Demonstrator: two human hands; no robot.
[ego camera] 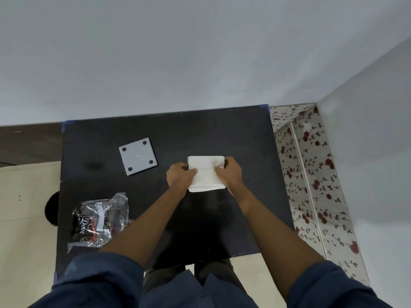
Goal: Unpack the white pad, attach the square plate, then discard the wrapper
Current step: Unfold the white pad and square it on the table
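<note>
A black table [222, 134] stands against a pale grey wall [178, 52], with floral wallpaper [311, 174] to its right. Centre-right, the left hand [179, 175] and right hand [229, 172] pinch the white pad [205, 172]. The grey square plate [138, 156] lies far-left, the empty wrapper [100, 218] near-left.

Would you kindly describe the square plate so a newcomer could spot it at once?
Start at the black table against the wall. In its far-left part, left of the two hands holding the white pad, lies the square plate, untouched. It alone is flat, grey and rigid, with a dark dot in each corner.
</note>
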